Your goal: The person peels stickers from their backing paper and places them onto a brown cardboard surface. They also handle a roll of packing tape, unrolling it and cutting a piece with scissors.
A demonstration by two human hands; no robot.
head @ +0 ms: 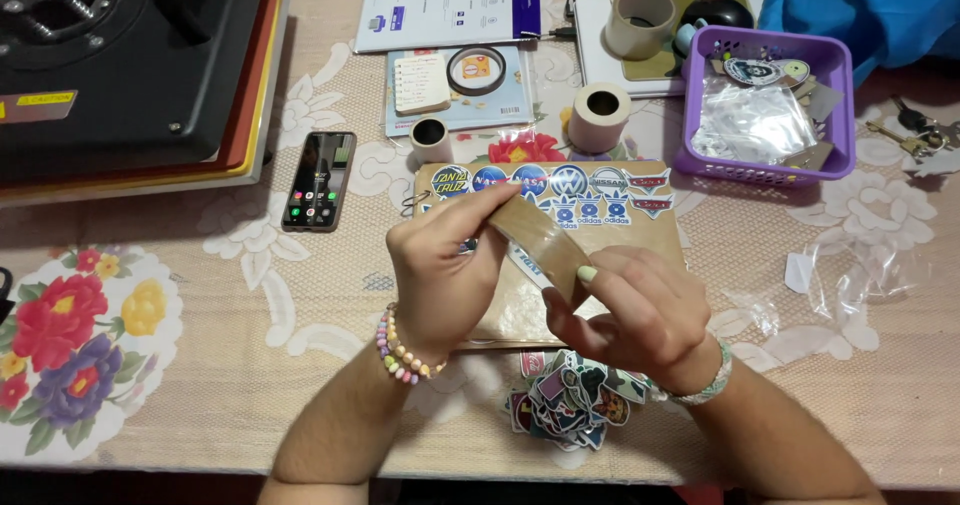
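A brown board [655,235] lies on the table in front of me, with rows of round and shaped stickers [570,190] along its far edge. My left hand [440,275] and my right hand [635,310] hold a strip of brown tape [535,240] stretched between them just above the board. The left fingers pinch the strip's far end, the right fingers grip its near end. A heap of loose colourful stickers [570,405] sits near the table's front edge, under my right wrist.
A black phone [320,180] lies left of the board. A heat press [120,65] fills the far left. Tape rolls [600,115] [640,20], a purple basket [845,105] of plastic bags, papers and keys [915,135] stand at the back. Clear bags lie at right.
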